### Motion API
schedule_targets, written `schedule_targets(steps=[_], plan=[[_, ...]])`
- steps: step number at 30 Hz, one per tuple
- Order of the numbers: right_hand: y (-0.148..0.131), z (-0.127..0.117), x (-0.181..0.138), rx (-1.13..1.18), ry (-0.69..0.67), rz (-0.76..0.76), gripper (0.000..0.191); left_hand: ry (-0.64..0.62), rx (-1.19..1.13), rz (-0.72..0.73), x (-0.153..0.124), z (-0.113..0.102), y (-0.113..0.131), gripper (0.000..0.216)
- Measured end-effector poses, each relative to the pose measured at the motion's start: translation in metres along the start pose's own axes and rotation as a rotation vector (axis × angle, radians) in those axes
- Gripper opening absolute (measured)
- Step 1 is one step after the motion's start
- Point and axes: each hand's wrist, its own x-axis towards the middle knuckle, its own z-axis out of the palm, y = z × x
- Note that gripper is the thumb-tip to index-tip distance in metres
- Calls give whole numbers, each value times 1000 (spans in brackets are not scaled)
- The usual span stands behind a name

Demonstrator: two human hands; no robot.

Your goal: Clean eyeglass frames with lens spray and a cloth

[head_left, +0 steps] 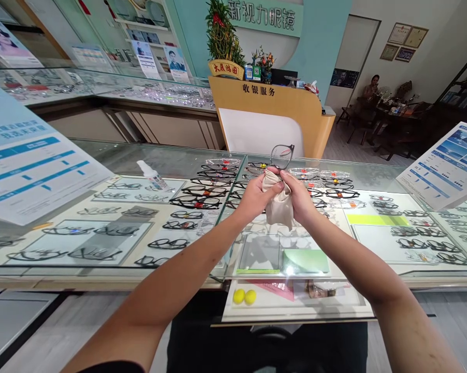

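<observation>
A pair of dark-framed eyeglasses (pixel 282 156) stands up on end above the counter, between my two hands, with one lens showing. Below it hangs a crumpled cream cloth (pixel 279 208). My left hand (pixel 256 196) is closed on the cloth from the left, its thumb across the front. From the right, my right hand (pixel 297 196) pinches the cloth near the lower part of the glasses. Cloth and fingers hide the rest of the frame, so which fingers bear the glasses is unclear.
Under the glass counter (pixel 233 259) lie rows of eyeglasses (pixel 196 202). A white spray bottle (pixel 152 176) stands left of my hands. Upright leaflets flank the counter, one a printed card (pixel 447 166). Two yellow balls (pixel 244 296) sit in an open drawer (pixel 295 313) nearest me.
</observation>
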Motion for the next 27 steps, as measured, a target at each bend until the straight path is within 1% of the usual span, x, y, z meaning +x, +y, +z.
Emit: schedule_targets(steps=[5, 11, 17, 23, 27], plan=[[1, 4, -3, -17, -6, -16, 45, 50, -43, 29, 0, 2, -1, 69], [3, 2, -2, -65, -3, -63, 40, 64, -60, 38, 1, 0, -1, 73], [6, -1, 0, -128, 52, -72, 44, 58, -65, 65, 3, -5, -7, 74], [5, -2, 1, -115, 53, -35, 43, 51, -7, 100, 6, -9, -14, 63], [4, 0, 0, -89, 49, -29, 45, 47, 5, 103, 7, -9, -18, 63]])
